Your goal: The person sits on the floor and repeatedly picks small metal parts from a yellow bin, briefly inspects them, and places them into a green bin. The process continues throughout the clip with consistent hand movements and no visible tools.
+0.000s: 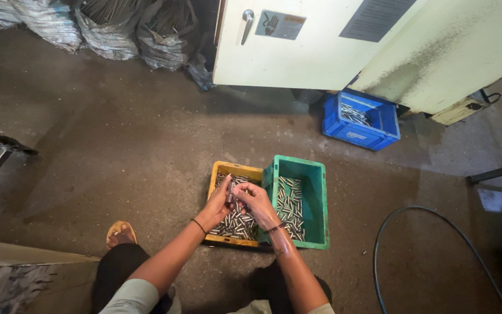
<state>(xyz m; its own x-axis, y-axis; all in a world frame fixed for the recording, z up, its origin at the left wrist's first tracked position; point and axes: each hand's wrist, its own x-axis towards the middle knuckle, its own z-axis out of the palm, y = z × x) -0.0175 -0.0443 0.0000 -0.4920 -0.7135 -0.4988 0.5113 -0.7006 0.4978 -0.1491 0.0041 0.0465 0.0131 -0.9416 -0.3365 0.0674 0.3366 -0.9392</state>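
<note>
Two crates sit side by side on the concrete floor [117,157] just below the middle of the frame: a yellow crate [223,174] and a green crate [315,197], both holding small metal pins. My left hand [219,206] and right hand [255,199] meet above the yellow crate, their fingers pinching one metal pin [230,192] between them. A blue crate [360,119] with more pins stands at upper right, beneath a cream machine cabinet [321,46]. A black hose [413,232] curves at lower right.
</note>
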